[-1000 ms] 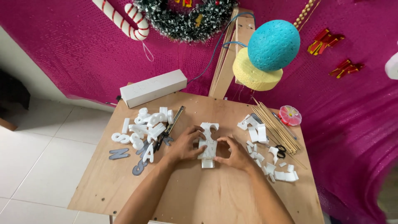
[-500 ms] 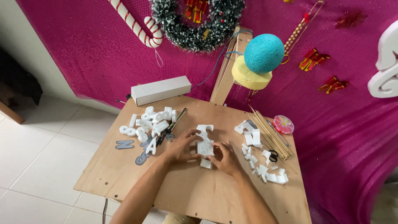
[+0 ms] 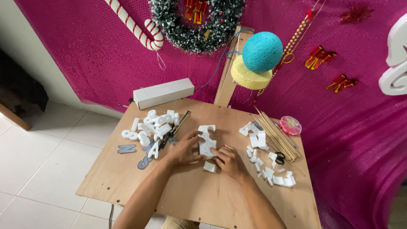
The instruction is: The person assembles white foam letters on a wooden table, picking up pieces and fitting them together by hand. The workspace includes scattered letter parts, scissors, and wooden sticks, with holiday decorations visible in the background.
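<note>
My left hand (image 3: 185, 149) and my right hand (image 3: 229, 160) rest on the wooden table (image 3: 127, 178), both pressing on a white foam cut-out piece (image 3: 207, 140) that lies flat between them. A small white foam offcut (image 3: 209, 166) sits just below the piece, near my right fingers. To the left lies a heap of white foam letters (image 3: 150, 127) with grey letter shapes (image 3: 126, 149) beside it. A dark craft knife (image 3: 174, 129) lies next to that heap.
White foam scraps (image 3: 267, 163), wooden skewers (image 3: 275, 135), scissors (image 3: 279, 157) and a pink round box (image 3: 291, 125) lie at the right. A white long box (image 3: 163, 93) stands at the back edge. A blue foam ball (image 3: 262, 51) on a yellow foam disc hangs above.
The view has shifted slightly, so the table sits lower in frame. My hands stay on the white foam piece, with the fingers pressing it against the table.
</note>
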